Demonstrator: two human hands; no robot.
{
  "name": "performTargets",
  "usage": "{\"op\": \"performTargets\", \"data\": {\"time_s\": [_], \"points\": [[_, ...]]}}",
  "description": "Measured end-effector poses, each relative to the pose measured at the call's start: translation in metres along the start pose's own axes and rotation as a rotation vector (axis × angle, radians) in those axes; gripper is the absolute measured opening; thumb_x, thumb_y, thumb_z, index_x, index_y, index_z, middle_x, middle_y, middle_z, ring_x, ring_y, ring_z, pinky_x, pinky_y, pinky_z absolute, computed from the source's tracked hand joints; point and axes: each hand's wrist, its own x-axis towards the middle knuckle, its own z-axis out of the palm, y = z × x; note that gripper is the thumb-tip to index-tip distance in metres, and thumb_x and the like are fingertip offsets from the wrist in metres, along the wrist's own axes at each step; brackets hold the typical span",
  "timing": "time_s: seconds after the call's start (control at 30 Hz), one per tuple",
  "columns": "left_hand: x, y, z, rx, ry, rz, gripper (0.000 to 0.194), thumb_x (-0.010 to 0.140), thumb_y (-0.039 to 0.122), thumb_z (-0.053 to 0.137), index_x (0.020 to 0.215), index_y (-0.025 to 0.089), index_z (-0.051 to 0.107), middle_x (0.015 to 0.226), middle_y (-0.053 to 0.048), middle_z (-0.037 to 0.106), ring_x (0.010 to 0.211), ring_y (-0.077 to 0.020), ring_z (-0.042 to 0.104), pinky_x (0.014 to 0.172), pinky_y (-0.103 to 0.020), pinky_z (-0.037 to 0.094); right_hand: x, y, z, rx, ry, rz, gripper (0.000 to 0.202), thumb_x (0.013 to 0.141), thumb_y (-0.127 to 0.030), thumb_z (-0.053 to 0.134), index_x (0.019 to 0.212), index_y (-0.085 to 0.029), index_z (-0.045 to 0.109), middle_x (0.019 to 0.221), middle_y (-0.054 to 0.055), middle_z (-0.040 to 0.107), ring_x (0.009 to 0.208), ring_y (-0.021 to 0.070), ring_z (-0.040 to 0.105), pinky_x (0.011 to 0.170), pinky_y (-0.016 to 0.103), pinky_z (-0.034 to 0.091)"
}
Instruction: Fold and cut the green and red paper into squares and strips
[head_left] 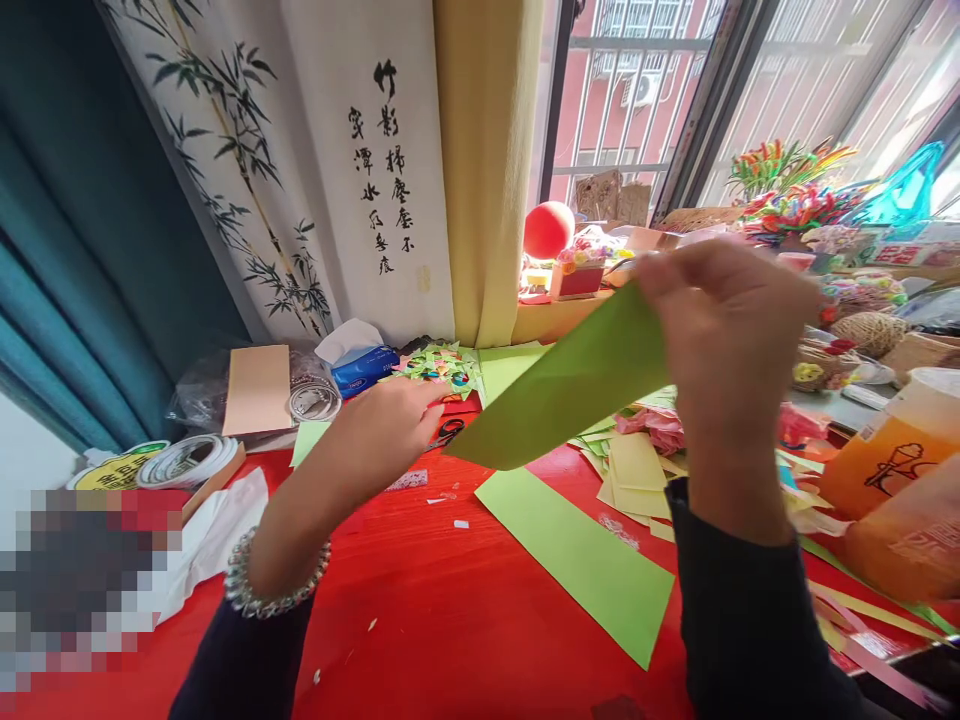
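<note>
My right hand [739, 330] is raised and pinches one end of a green paper strip [570, 385], which slants down to the left above the table. A second green paper strip [581, 560] lies flat on the red tabletop [420, 620] below it. My left hand [394, 425], with a coiled clear bracelet [274, 575] on the wrist, reaches forward with its fingers apart. Just beyond its fingertips lie scissors [451, 431] with dark handles, partly hidden. I cannot see any contact between that hand and the scissors. A heap of green paper clippings [442, 368] sits behind it.
Stacked yellow-green paper pieces [637, 475] lie to the right, near an orange plastic bag [892, 480]. On the left are tape rolls [187, 460] and a blue tissue pack [365, 370]. A red ball [549, 230] and craft flowers [799, 205] stand by the window.
</note>
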Motion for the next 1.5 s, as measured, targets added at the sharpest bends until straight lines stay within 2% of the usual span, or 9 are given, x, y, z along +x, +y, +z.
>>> {"op": "performTargets", "data": {"time_s": [0.07,0.17,0.3,0.4,0.63,0.8,1.03,1.2,1.5], "points": [[0.004,0.014,0.001,-0.01,0.001,0.007,0.028,0.084,0.028,0.045,0.103,0.021,0.064,0.104,-0.005,0.066,0.097,-0.0213,0.059,0.083,-0.033,0.044,-0.01,-0.012,0.017,0.115,-0.206,0.066,0.018,0.076,-0.032,0.059,0.069,-0.017,0.066,0.058,-0.001,0.058,0.055,0.0118,0.051,0.053,0.026,0.037],[0.006,0.032,0.002,-0.158,0.103,-0.009,0.027,0.085,0.031,0.046,0.103,0.02,0.064,0.099,-0.004,0.068,0.09,-0.0188,0.061,0.079,-0.03,0.046,-0.024,-0.023,0.032,0.224,-0.435,0.118,0.022,0.076,-0.035,0.058,0.068,-0.016,0.066,0.057,-0.002,0.058,0.054,0.0097,0.049,0.052,0.024,0.036],[0.003,0.038,0.003,-0.352,0.196,-0.076,0.027,0.084,0.035,0.048,0.098,0.022,0.066,0.09,-0.002,0.069,0.08,-0.0175,0.063,0.068,-0.026,0.05,-0.03,-0.03,0.035,0.276,-0.512,0.103,0.025,0.078,-0.037,0.055,0.067,-0.016,0.065,0.061,-0.001,0.059,0.057,0.0093,0.049,0.053,0.023,0.035],[0.002,0.037,0.004,-0.441,0.212,-0.104,0.026,0.082,0.037,0.05,0.096,0.023,0.067,0.085,0.0,0.069,0.078,-0.0172,0.062,0.064,-0.024,0.05,-0.03,-0.033,0.032,0.292,-0.531,0.067,0.024,0.079,-0.036,0.054,0.068,-0.017,0.063,0.062,-0.001,0.06,0.058,0.0096,0.05,0.054,0.023,0.036],[0.001,0.038,0.011,-0.499,0.244,-0.137,0.027,0.082,0.037,0.048,0.09,0.021,0.068,0.076,0.0,0.067,0.071,-0.0168,0.06,0.058,-0.024,0.048,-0.031,-0.039,0.031,0.187,-0.453,-0.036,0.018,0.078,-0.03,0.057,0.064,-0.018,0.062,0.064,-0.001,0.062,0.064,0.0125,0.053,0.064,0.028,0.038],[0.002,0.039,0.016,-0.458,0.269,-0.14,0.017,0.079,0.03,0.053,0.076,0.019,0.065,0.069,0.001,0.064,0.062,-0.0138,0.057,0.055,-0.023,0.044,-0.031,-0.036,0.029,0.127,-0.384,-0.047,0.018,0.078,-0.029,0.056,0.065,-0.019,0.062,0.065,-0.001,0.062,0.064,0.0128,0.054,0.066,0.03,0.038],[0.004,0.041,0.013,-0.456,0.205,-0.148,0.014,0.078,0.024,0.051,0.071,0.018,0.061,0.066,0.002,0.062,0.065,-0.0136,0.058,0.056,-0.022,0.043,-0.028,-0.028,0.03,0.057,-0.323,-0.071,0.015,0.078,-0.028,0.057,0.066,-0.02,0.062,0.066,-0.001,0.063,0.066,0.0143,0.054,0.067,0.031,0.038],[0.004,0.044,0.012,-0.415,0.104,-0.097,0.014,0.077,0.022,0.05,0.066,0.018,0.059,0.063,0.001,0.061,0.061,-0.0127,0.056,0.054,-0.022,0.043,-0.012,-0.007,0.018,-0.029,-0.16,-0.036,0.016,0.078,-0.033,0.058,0.069,-0.021,0.064,0.065,0.0,0.063,0.065,0.0156,0.055,0.065,0.031,0.039],[0.002,0.051,0.014,-0.403,-0.026,0.017,0.013,0.073,0.013,0.05,0.064,0.018,0.057,0.062,0.003,0.06,0.059,-0.0101,0.054,0.057,-0.022,0.042,0.017,0.052,-0.011,-0.141,0.042,0.064,0.02,0.075,-0.039,0.06,0.075,-0.02,0.067,0.069,0.005,0.065,0.064,0.02,0.059,0.06,0.034,0.039]]}}
